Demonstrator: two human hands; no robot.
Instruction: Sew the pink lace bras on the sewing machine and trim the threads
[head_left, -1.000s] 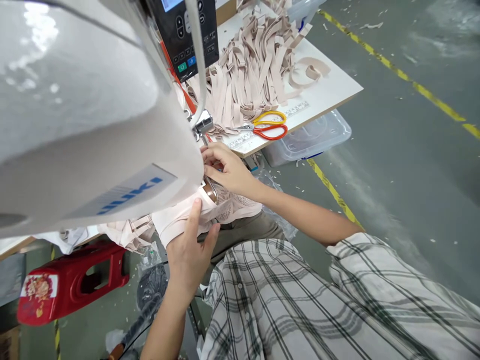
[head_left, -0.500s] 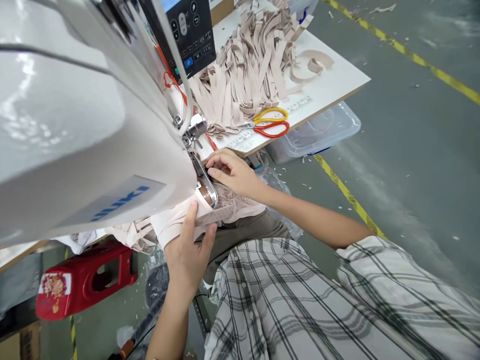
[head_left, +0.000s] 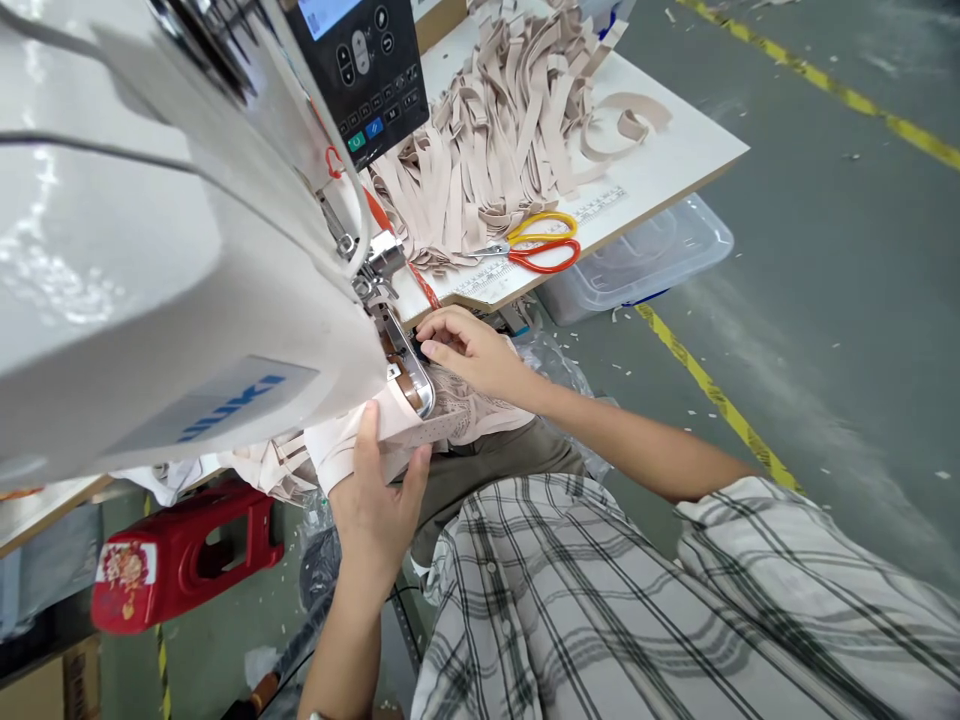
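Observation:
A white sewing machine [head_left: 300, 340] marked JUKI fills the left side. Pale pink fabric [head_left: 330, 450] with lace-like perforated parts lies around the end of its narrow arm, by the metal plate [head_left: 421, 385]. My left hand [head_left: 375, 500] grips this fabric at the front; index finger and thumb show spread apart, while the other fingers are hidden beneath the cloth. On the far side of the plate, my right hand [head_left: 476, 352] has its fingers curled towards the thumb above the fabric. Whatever sits between those fingertips is hidden.
A heap of beige strips [head_left: 510, 120] lies on the white tabletop [head_left: 667, 130], beside scissors [head_left: 544, 242] with yellow and red handles. A control panel [head_left: 367, 80] stands behind the machine. Below are a clear plastic box [head_left: 652, 255] and a red stool [head_left: 187, 560].
The view has shifted slightly, so the machine sits a little further left. Both hands stay almost in place at the fabric.

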